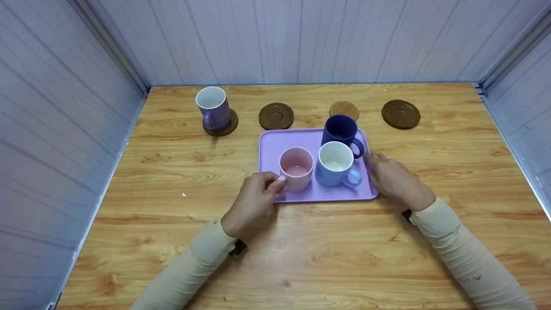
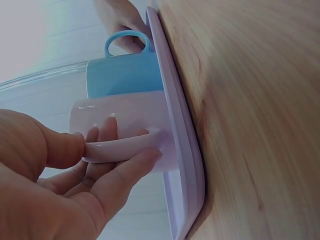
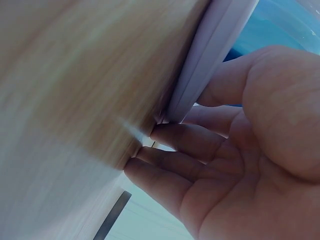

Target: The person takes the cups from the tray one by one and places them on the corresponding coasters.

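In the head view, my left hand (image 1: 254, 196) pinches the handle of a pink mug (image 1: 298, 183) between thumb and fingers. The left wrist view shows the thumb on the outside of that handle (image 2: 122, 148) and fingers reaching through toward the mug wall. The mug is upright on a lilac tray (image 1: 275, 140), at its front left. My right hand (image 1: 396, 178) holds the tray's right edge, thumb at the rim and other fingertips (image 3: 132, 165) down at the tabletop. Close by it stand a light blue mug (image 1: 329, 174) and, behind, a dark blue mug (image 1: 330, 134).
A purple mug (image 1: 220, 113) stands on a dark round coaster (image 1: 232, 122) at the back left. Behind the tray lie a dark coaster (image 1: 276, 115), a lighter wooden coaster (image 1: 343, 108) and another dark coaster (image 1: 401, 114). Panel walls (image 1: 275, 43) enclose the wooden table (image 1: 327, 254).
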{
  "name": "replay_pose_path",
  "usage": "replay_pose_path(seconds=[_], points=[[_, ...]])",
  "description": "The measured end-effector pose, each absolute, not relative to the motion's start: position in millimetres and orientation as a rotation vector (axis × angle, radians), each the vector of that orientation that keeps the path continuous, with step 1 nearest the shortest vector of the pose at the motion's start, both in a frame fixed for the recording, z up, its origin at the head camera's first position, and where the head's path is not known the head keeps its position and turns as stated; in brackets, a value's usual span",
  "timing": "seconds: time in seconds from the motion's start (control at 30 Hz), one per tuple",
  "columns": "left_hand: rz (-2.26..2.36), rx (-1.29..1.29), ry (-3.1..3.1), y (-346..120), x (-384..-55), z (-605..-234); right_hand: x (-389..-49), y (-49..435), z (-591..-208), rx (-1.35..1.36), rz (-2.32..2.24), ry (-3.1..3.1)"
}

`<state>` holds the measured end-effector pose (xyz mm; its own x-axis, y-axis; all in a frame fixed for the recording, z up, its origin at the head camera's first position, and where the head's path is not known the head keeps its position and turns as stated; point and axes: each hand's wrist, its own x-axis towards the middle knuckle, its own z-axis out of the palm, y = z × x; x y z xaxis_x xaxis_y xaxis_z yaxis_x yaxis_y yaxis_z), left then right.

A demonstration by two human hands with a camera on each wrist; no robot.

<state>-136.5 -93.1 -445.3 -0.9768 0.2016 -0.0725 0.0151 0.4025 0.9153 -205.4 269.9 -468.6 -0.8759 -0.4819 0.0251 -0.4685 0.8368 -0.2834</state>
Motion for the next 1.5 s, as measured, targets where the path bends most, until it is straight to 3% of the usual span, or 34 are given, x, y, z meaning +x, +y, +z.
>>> replay_pose_path(seconds=[1.5], points=[[1.605,0.279,2.522,-93.8,-136.7,-446.4,-205.8,271.5,-469.5,-0.820,-0.435,2.976]])
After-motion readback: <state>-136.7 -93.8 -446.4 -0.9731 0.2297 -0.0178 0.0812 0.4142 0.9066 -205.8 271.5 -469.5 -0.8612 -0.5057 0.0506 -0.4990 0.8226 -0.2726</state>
